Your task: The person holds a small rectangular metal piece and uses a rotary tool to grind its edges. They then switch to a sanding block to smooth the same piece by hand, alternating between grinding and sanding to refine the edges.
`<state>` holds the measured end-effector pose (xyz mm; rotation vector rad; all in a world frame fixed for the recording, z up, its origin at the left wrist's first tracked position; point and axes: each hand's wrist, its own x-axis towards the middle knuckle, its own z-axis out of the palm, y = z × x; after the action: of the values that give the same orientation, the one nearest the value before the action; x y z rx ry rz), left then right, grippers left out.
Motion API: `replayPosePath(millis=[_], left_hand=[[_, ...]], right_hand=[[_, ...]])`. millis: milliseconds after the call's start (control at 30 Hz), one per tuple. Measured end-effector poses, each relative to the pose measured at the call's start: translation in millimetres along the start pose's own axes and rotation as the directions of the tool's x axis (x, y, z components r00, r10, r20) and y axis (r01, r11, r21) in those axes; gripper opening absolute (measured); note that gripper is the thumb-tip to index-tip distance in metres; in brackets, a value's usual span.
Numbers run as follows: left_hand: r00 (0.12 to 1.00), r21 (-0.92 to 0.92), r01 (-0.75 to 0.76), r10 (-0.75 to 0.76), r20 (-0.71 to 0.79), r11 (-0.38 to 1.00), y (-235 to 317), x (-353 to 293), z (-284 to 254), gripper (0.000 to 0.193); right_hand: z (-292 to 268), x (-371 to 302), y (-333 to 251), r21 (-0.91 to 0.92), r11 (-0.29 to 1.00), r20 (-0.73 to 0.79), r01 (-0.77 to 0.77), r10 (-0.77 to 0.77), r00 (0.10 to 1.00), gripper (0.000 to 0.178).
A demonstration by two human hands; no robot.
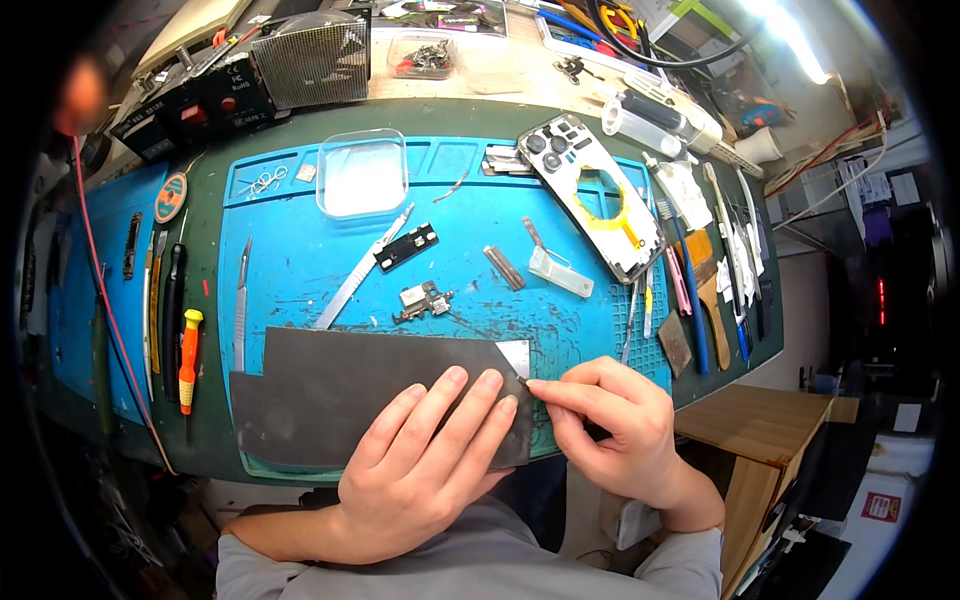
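A dark grey sheet (330, 395) with a stepped left end lies across the front of the blue work mat (460, 300). My left hand (425, 460) presses on its right part, fingers stretched out flat. At the sheet's upper right corner a small white triangle (516, 354) shows beside a slanting dark edge. There my right hand (610, 425) pinches thumb and finger together over a tiny dark bit, too small to name. Beyond the sheet are a small metal phone part (423, 301), silver tweezers (362, 270) and a black rectangular piece (407, 247).
A phone back housing (595, 200) lies at the mat's upper right. A clear plastic box (362, 175) stands at the back. Brushes (708, 290) and other tools line the right side; an orange-yellow screwdriver (190, 360) lies left. A black device (195, 115) stands back left.
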<state>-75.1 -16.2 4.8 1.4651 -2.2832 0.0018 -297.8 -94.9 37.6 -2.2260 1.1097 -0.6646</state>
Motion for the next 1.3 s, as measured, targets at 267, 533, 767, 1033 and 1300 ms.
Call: replayPosePath(millis=[267,533,767,1033,1300], left_hand=[[1.000,-0.019,0.003,-0.003,0.004,1.000,-0.4,1.1,-2.0,0.048],[1.000,-0.010,-0.007,0.007,0.004,1.000,-1.0,0.9,-1.3,0.047],[1.000,-0.003,-0.011,0.011,0.010,1.000,-1.6,0.2,-1.2,0.048],[1.000,-0.006,-0.010,0.010,0.012,1.000,-1.4,0.7,-2.0,0.048],[1.000,-0.007,-0.011,0.011,-0.002,1.000,-1.2,0.7,-0.3,0.047]], right_hand=[[1.5,-1.9,2.7,-0.038,0.995,-0.001,0.094,-0.094,0.996,0.035],[-2.9,-2.4,3.7,-0.223,0.936,0.068,0.274,-0.265,0.962,0.042],[-4.4,-0.1,4.4,-0.322,0.862,0.131,0.391,-0.369,0.920,0.042],[-4.7,1.6,1.5,-0.334,0.861,0.115,0.383,-0.366,0.924,0.042],[1.3,-4.9,5.5,-0.325,0.873,0.071,0.364,-0.362,0.930,0.042]])
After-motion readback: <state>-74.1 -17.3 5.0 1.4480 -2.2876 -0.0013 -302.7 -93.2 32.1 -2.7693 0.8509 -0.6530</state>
